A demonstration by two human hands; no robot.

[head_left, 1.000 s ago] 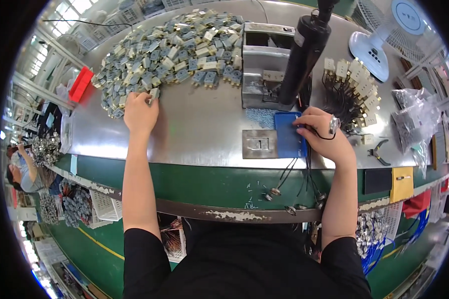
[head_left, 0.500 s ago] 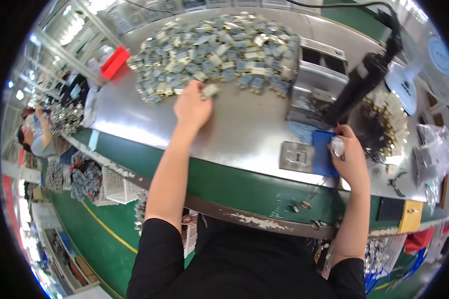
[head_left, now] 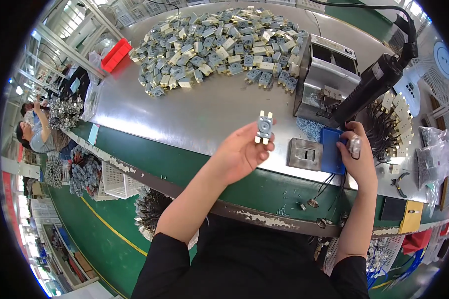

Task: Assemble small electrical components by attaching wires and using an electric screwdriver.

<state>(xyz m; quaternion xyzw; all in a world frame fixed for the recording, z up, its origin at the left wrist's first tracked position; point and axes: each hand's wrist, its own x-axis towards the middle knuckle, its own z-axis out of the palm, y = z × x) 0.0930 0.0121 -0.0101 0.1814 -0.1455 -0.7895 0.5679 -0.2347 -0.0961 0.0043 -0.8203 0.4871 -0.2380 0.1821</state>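
My left hand (head_left: 239, 154) holds a small grey-and-cream plastic part (head_left: 265, 127) upright between thumb and fingers, above the steel bench. Its face has a round grey centre and pale prongs at both ends. My right hand (head_left: 358, 157) is curled at a blue tray (head_left: 330, 149), with a shiny silver piece (head_left: 354, 145) at its fingers; how it is gripped is partly hidden. A metal block with a slot (head_left: 305, 155) lies left of the tray. Over the tray's far side leans a black cylindrical power screwdriver (head_left: 366, 87). Many similar plastic parts (head_left: 219, 47) are heaped at the back.
A grey metal machine (head_left: 329, 74) stands behind the tray, small bluish pieces (head_left: 309, 128) beside it. Wired cream parts (head_left: 396, 119), pliers (head_left: 398, 184) and plastic bags (head_left: 434, 154) lie right. Wired metal pieces (head_left: 312, 203) rest on the green front edge. A red bin (head_left: 116, 55) is left.
My left hand has come from the heap toward me and to the right, bringing a plastic part with it. The right hand stays by the blue tray, its fingers slightly shifted.
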